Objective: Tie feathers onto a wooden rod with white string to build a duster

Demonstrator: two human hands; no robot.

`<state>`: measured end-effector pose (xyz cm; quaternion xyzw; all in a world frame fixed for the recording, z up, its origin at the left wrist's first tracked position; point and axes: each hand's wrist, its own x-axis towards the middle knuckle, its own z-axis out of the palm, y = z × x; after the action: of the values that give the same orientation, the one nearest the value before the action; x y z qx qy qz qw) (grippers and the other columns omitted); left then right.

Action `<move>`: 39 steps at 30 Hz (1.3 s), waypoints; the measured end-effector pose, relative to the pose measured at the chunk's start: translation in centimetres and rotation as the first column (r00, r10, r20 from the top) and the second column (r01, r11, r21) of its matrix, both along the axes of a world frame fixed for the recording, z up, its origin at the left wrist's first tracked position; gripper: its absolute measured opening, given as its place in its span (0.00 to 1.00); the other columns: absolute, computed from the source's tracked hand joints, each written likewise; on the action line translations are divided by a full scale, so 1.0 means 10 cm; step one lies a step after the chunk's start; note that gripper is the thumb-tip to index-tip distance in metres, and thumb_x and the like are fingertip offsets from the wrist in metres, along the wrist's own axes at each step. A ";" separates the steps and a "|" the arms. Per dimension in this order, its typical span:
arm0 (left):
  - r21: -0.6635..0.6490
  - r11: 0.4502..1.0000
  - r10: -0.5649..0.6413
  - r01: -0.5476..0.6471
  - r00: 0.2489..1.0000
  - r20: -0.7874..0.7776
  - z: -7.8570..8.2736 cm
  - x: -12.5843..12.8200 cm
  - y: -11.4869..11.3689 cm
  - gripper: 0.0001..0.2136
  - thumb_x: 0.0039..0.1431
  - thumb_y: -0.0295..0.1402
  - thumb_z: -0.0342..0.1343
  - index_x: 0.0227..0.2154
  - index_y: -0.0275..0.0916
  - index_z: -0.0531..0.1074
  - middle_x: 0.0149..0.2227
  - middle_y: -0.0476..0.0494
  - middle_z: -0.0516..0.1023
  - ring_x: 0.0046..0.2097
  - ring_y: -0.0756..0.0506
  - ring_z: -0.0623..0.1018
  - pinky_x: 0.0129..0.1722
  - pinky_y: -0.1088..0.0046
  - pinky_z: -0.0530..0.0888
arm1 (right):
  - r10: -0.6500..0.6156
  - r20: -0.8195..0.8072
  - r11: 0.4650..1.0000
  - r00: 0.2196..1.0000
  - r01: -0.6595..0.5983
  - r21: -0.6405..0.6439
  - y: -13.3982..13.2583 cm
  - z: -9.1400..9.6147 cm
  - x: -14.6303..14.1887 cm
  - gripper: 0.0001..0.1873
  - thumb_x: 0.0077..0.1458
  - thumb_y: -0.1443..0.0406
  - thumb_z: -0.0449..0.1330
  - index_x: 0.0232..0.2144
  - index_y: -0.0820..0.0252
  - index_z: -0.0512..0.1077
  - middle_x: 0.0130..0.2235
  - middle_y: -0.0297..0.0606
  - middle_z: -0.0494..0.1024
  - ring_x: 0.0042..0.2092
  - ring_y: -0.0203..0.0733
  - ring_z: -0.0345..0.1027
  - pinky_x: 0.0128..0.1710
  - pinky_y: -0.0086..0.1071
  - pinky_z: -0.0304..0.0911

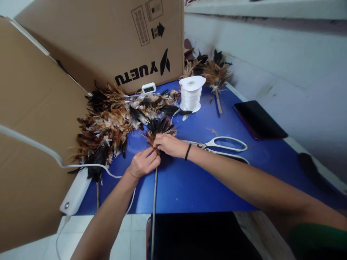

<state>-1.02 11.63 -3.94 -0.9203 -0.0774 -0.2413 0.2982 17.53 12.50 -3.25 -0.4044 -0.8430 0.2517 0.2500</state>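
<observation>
Table centre: left hand grip closed on stick top, right hand grip pinching feather tuft base. Around them: feather pile 10 o'clock, thread spool 1 o'clock, scissors 3 o'clock.

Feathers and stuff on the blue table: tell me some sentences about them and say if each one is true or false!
1. The left hand and right hand pinch a feather bunch at the top of a thin stick. True.
2. The scissors lie left of both hands. False: they lie on the right, beside the right forearm.
3. The white thread spool stands upright on the blue table. True.
4. The dark tablet rests on the feather pile. False: it lies flat near the table's right edge, apart from the pile.
5. A black band circles the right wrist. True.
</observation>
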 end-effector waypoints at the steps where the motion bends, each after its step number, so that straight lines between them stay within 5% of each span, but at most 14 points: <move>1: 0.002 1.000 0.000 0.000 1.000 -0.002 0.00 0.00 0.00 0.04 0.52 0.24 0.57 0.31 0.36 0.70 0.34 0.45 0.79 0.41 0.44 0.78 0.32 0.73 0.72 | -0.003 0.007 1.000 1.000 0.003 0.004 -0.01 0.00 0.00 0.10 0.53 0.76 0.52 0.32 0.66 0.73 0.36 0.41 0.70 0.36 0.36 0.63 0.37 0.29 0.57; 10: 0.020 1.000 -0.012 0.012 1.000 -0.014 0.00 -0.01 -0.01 0.05 0.50 0.24 0.58 0.32 0.36 0.70 0.35 0.45 0.79 0.42 0.44 0.78 0.31 0.73 0.70 | 0.107 -0.031 0.992 0.994 -0.104 0.071 0.04 -0.04 0.04 0.11 0.52 0.78 0.51 0.31 0.65 0.71 0.35 0.39 0.69 0.37 0.35 0.62 0.37 0.29 0.56; 21: -0.002 1.000 0.011 -0.011 1.000 -0.010 0.00 -0.02 -0.03 0.03 0.55 0.26 0.54 0.32 0.38 0.69 0.35 0.45 0.79 0.43 0.45 0.78 0.34 0.74 0.70 | 0.085 0.061 0.993 0.994 -0.090 0.081 -0.05 -0.02 0.05 0.09 0.55 0.75 0.48 0.37 0.64 0.66 0.37 0.40 0.65 0.34 0.36 0.59 0.37 0.31 0.58; 27: -0.005 1.000 -0.003 0.003 1.000 -0.010 -0.01 -0.02 -0.03 0.03 0.54 0.26 0.55 0.32 0.37 0.69 0.35 0.44 0.79 0.43 0.45 0.77 0.34 0.73 0.70 | 0.206 0.007 0.971 0.978 -0.206 0.120 0.03 -0.02 0.10 0.11 0.56 0.75 0.48 0.35 0.63 0.69 0.34 0.38 0.68 0.35 0.36 0.61 0.37 0.29 0.58; 34: 0.003 1.000 -0.010 0.010 1.000 0.006 0.00 -0.01 -0.03 0.03 0.54 0.25 0.55 0.32 0.37 0.69 0.34 0.44 0.79 0.42 0.45 0.78 0.34 0.73 0.70 | 0.111 0.038 0.987 0.993 -0.115 0.109 0.00 -0.01 0.06 0.09 0.57 0.72 0.48 0.36 0.65 0.68 0.36 0.40 0.69 0.34 0.36 0.62 0.37 0.30 0.59; 39: 0.019 1.000 -0.005 0.005 1.000 -0.001 0.00 -0.02 -0.03 0.03 0.54 0.25 0.56 0.32 0.37 0.69 0.35 0.43 0.79 0.42 0.45 0.78 0.34 0.73 0.71 | 0.190 0.012 0.973 0.982 -0.190 0.130 0.03 0.01 0.10 0.12 0.59 0.73 0.47 0.39 0.63 0.69 0.36 0.39 0.69 0.36 0.36 0.62 0.37 0.29 0.58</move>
<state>-1.21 11.31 -3.97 -0.9177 -0.0727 -0.2423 0.3062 18.49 12.75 -3.19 -0.3047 -0.8924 0.2189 0.2508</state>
